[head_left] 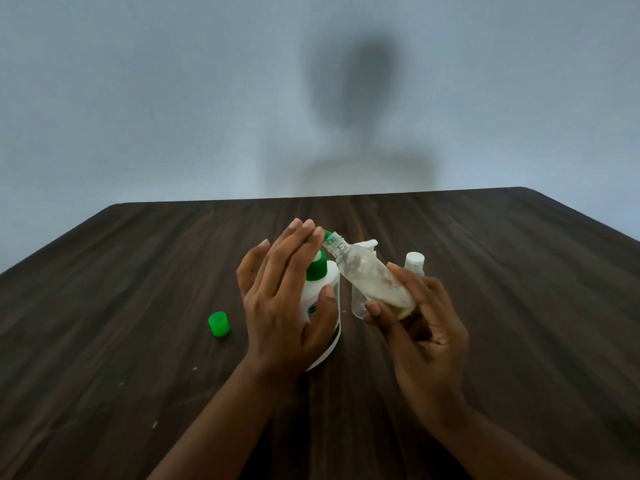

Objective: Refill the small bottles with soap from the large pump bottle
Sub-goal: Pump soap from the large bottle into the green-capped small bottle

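Left hand (280, 306) flat, straight fingers on the pump of the white plastic pump bottle (330, 277), mid-table (138, 271). Right hand (422, 327) grips a clear small bottle (370, 275), tilted, mouth at the green nozzle (327, 234). Round green cap (219, 324) lies left.

1. bench (138, 306): dark brown, streaky wood grain;
2. large pump bottle (332, 277): white body; green collar and spout; thin green band near base;
3. tilted small bottle (367, 275): clear; cloudy white soap inside, yellowish at the bottom;
4. loose cap (219, 324): bright green;
5. standing small bottle (414, 263): clear, white cap;
6. wall (138, 98): pale grey-blue, dark blurred shadow.
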